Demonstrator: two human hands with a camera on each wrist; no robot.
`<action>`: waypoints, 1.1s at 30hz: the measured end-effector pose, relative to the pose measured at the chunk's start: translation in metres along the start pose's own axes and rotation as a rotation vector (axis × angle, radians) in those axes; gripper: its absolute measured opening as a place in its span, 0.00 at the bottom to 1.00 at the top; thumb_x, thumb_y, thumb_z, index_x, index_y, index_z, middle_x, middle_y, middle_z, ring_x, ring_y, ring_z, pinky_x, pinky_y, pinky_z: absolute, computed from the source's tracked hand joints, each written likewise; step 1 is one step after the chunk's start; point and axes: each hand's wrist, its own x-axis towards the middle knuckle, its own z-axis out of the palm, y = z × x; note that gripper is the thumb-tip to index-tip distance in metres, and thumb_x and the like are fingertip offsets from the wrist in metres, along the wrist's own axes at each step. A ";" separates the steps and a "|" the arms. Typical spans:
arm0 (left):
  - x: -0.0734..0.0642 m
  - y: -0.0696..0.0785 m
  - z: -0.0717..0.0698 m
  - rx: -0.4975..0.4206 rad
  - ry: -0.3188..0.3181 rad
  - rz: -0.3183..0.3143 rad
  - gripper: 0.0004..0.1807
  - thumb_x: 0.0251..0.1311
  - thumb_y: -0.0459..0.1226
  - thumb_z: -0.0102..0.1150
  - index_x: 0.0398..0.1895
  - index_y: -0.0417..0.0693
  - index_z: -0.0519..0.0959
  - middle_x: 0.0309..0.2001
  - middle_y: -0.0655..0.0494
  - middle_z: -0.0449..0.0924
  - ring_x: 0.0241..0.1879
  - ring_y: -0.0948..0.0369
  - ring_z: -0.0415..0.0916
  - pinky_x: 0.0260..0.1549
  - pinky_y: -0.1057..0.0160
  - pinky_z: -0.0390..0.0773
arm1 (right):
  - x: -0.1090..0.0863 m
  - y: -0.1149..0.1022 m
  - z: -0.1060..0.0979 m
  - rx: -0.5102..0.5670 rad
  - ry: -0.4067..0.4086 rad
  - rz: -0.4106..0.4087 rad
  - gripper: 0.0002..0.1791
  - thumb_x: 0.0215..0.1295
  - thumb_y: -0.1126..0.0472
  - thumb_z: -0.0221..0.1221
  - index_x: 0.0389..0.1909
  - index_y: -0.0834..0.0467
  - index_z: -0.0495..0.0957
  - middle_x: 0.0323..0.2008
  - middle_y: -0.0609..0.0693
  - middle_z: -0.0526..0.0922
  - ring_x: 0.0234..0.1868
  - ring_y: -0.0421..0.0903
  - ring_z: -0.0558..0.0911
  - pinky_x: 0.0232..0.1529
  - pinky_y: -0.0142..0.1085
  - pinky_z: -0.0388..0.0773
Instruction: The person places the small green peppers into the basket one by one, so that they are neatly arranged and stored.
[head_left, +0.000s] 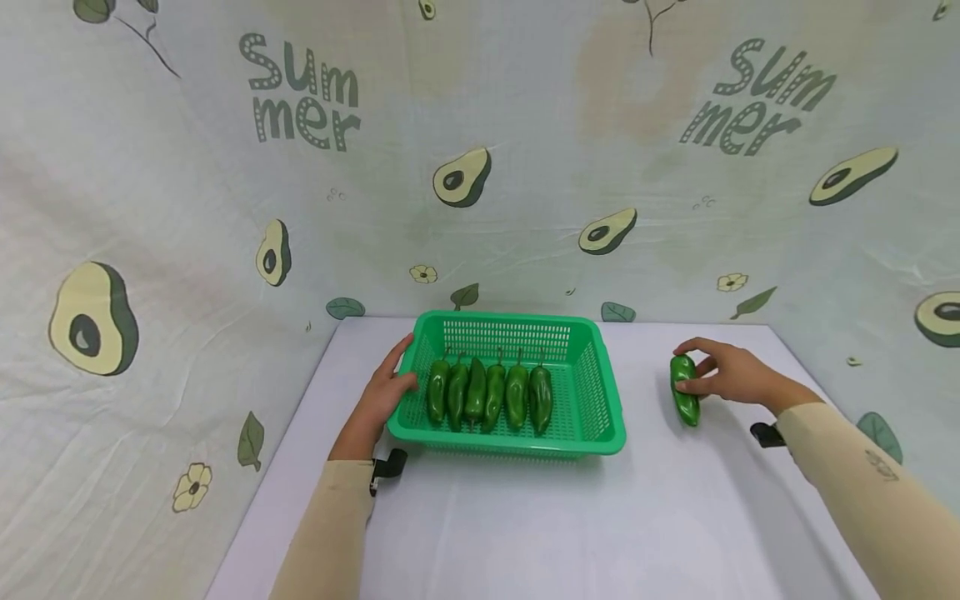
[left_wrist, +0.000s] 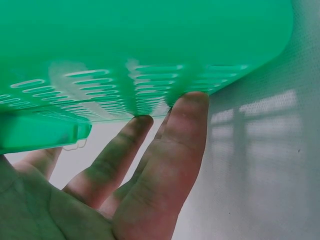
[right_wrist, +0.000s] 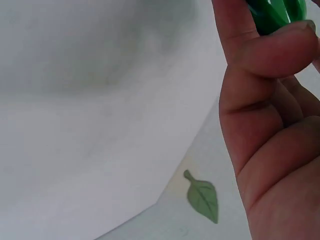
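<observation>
A green plastic basket (head_left: 517, 446) stands on the white table, with several green chili peppers (head_left: 517, 396) lying side by side in its left and middle part. My left hand (head_left: 384, 390) holds the basket at its left rim, thumb over the edge. In the left wrist view, the left fingers (left_wrist: 185, 125) reach up against the slotted outer wall. Off to the right of the basket, my right hand (head_left: 731, 375) pinches another green chili pepper (head_left: 686, 408) between thumb and fingers, low over the table. Only a bit of that pepper (right_wrist: 275, 15) shows in the right wrist view.
A cloth printed with avocados and leaves hangs behind the table (head_left: 480, 533) and along both sides. Bare tabletop lies between the basket and the right hand. Each wrist wears a black strap (head_left: 390, 463).
</observation>
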 end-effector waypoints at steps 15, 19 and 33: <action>0.000 -0.001 -0.001 -0.012 -0.007 0.007 0.51 0.56 0.35 0.54 0.83 0.82 0.56 0.70 0.38 0.72 0.49 0.47 0.76 0.39 0.54 0.75 | 0.014 -0.073 -0.026 0.159 -0.003 -0.048 0.41 0.62 0.42 0.74 0.70 0.52 0.68 0.48 0.57 0.86 0.43 0.51 0.87 0.44 0.51 0.82; -0.001 -0.001 -0.002 -0.021 -0.007 0.020 0.51 0.56 0.34 0.54 0.83 0.81 0.56 0.67 0.36 0.75 0.46 0.48 0.77 0.38 0.55 0.76 | 0.021 -0.095 -0.026 0.160 0.021 -0.098 0.39 0.62 0.43 0.74 0.68 0.51 0.69 0.47 0.55 0.87 0.46 0.52 0.86 0.48 0.52 0.82; -0.003 -0.003 -0.001 -0.032 -0.004 0.020 0.50 0.57 0.35 0.55 0.83 0.83 0.57 0.69 0.37 0.73 0.50 0.47 0.75 0.40 0.54 0.75 | 0.055 -0.156 -0.013 0.193 0.094 -0.195 0.37 0.57 0.44 0.78 0.64 0.49 0.74 0.55 0.58 0.83 0.57 0.59 0.81 0.51 0.54 0.82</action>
